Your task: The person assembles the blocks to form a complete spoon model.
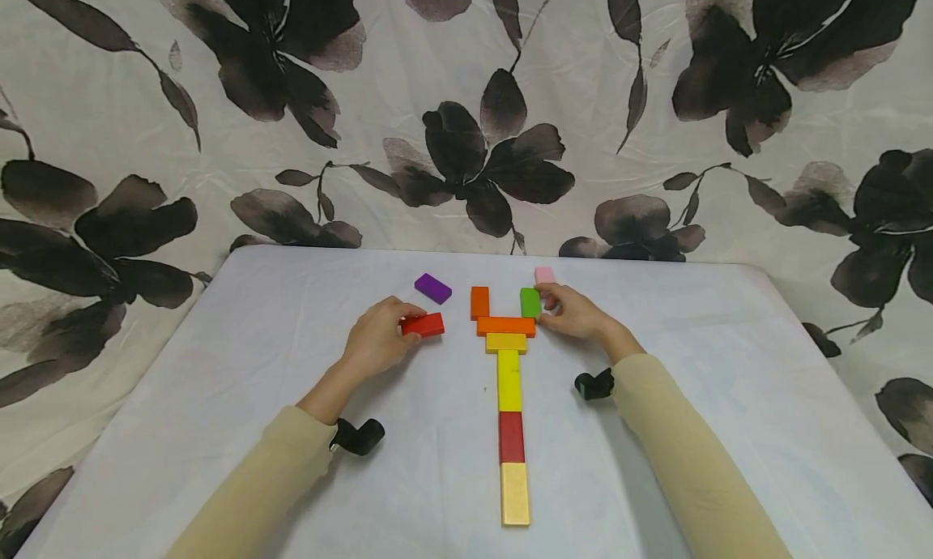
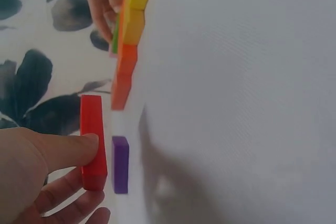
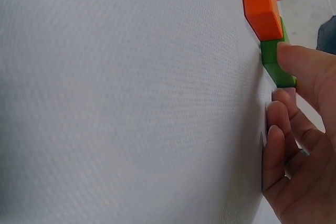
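My left hand (image 1: 379,336) pinches a red block (image 1: 423,325) between thumb and fingers. In the left wrist view this red block (image 2: 93,145) appears held off the table, beside a purple block (image 2: 121,164). At the top of a row of blocks, my right hand (image 1: 576,309) has its thumb and index finger at the two ends of a green block (image 1: 530,303). The right wrist view has the thumb on the green block (image 3: 272,53), which touches an orange block (image 3: 261,11). An upright orange block (image 1: 479,303) stands opposite the green one, above the crosswise orange block (image 1: 506,326).
Below the crosswise orange block lie a short yellow block (image 1: 506,343), a long yellow block (image 1: 509,381), a dark red block (image 1: 512,437) and a pale yellow block (image 1: 514,494). A pink block (image 1: 544,275) lies behind the green one. White cloth (image 1: 219,429) covers the table.
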`<state>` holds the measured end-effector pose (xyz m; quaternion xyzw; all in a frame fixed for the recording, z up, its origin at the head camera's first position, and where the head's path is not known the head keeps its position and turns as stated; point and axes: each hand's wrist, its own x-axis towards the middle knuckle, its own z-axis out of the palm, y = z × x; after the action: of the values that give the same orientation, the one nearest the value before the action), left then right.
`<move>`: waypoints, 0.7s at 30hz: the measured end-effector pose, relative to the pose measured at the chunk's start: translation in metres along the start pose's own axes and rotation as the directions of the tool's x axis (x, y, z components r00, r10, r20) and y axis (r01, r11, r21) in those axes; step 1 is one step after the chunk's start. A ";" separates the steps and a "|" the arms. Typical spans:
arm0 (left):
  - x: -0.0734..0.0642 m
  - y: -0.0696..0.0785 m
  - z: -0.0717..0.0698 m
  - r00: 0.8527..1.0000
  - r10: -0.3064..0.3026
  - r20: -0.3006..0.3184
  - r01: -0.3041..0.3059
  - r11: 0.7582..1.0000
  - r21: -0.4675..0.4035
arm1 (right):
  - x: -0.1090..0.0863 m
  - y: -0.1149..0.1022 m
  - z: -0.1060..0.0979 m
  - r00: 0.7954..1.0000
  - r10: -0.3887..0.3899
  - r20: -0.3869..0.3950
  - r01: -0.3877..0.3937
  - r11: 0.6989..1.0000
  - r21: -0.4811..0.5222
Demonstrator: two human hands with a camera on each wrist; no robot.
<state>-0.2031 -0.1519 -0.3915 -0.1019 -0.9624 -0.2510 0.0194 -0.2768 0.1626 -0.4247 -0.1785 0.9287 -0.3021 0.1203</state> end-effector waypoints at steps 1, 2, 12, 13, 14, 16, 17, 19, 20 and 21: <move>0.003 0.003 0.001 1.000 0.003 0.000 -0.003 1.000 0.000 | 0.000 0.000 0.000 1.000 0.000 0.000 0.000 1.000 0.001; 0.006 0.005 0.003 1.000 0.006 0.003 -0.006 1.000 0.000 | 0.000 0.001 0.000 1.000 -0.002 0.000 0.002 1.000 0.002; 0.033 0.032 0.018 0.999 0.028 0.017 -0.029 0.999 0.015 | -0.001 0.000 0.000 1.000 -0.013 0.003 0.013 1.000 0.001; 0.036 0.035 0.020 0.999 0.031 0.015 -0.032 0.999 0.014 | -0.001 0.000 0.000 1.000 -0.014 0.004 0.014 1.000 -0.002; 0.039 0.038 0.021 0.999 0.035 0.016 -0.035 0.999 0.011 | -0.002 0.000 -0.001 1.000 -0.012 0.004 0.012 1.000 -0.004; 0.043 0.043 0.024 0.999 0.037 0.019 -0.037 0.999 0.005 | -0.002 -0.001 -0.001 1.000 -0.004 0.007 0.004 1.000 -0.006; 0.045 0.046 0.026 0.999 0.039 0.020 -0.039 0.999 0.006 | -0.001 -0.001 -0.001 1.000 0.001 0.007 -0.001 1.000 -0.006; 0.049 0.051 0.030 0.999 0.043 0.022 -0.043 0.999 0.002 | -0.001 -0.001 -0.001 1.000 0.002 0.007 -0.002 1.000 -0.003; 0.051 0.053 0.033 0.999 0.046 0.021 -0.046 0.999 0.002 | -0.001 -0.001 -0.001 1.000 0.003 0.006 -0.003 1.000 -0.001; 0.053 0.055 0.035 0.999 0.049 0.018 -0.049 0.999 0.004 | -0.001 -0.001 -0.001 1.000 0.000 0.006 0.000 1.000 0.000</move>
<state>-0.2435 -0.0782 -0.3908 -0.1279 -0.9602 -0.2476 0.0171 -0.2759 0.1630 -0.4232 -0.1793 0.9283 -0.3015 0.1230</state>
